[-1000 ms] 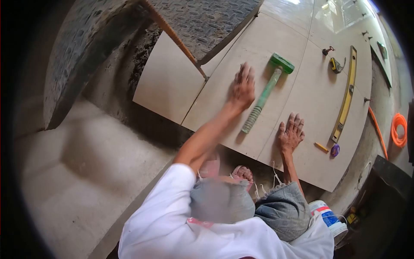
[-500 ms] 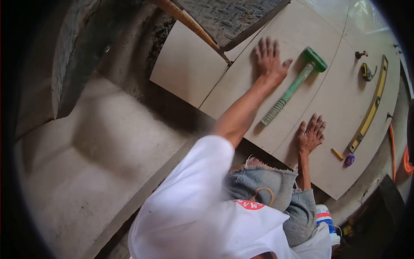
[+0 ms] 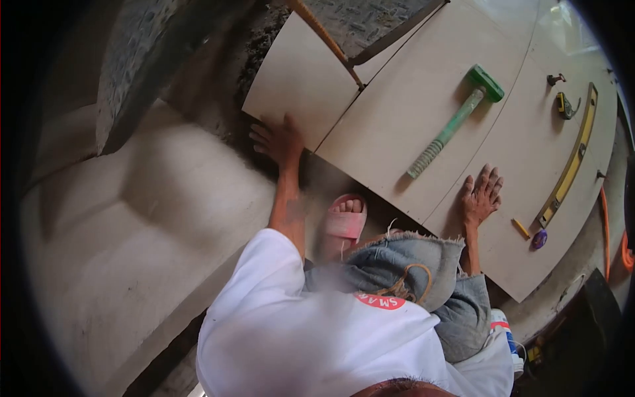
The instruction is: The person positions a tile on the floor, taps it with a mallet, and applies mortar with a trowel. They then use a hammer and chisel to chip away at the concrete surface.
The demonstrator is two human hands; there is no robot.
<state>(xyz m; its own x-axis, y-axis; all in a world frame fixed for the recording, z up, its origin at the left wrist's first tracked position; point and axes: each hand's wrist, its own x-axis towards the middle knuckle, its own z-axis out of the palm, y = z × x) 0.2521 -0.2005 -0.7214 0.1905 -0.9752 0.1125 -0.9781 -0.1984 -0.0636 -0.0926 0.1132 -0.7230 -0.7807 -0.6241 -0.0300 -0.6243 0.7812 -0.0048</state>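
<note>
The left hand (image 3: 281, 140) has come back to the near edge of the small tile (image 3: 297, 73), fingers spread, holding nothing. The right hand (image 3: 481, 196) stays flat and open on the big tile (image 3: 522, 145). The green hammer (image 3: 453, 122) lies alone, farther off.

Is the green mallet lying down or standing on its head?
Lying down: the mallet rests flat along the middle tile, with no hand on it.

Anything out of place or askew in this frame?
A rusty rod slants over the left tile to its seam, and a green mallet lies on the middle tile. No breakage shows.
</note>
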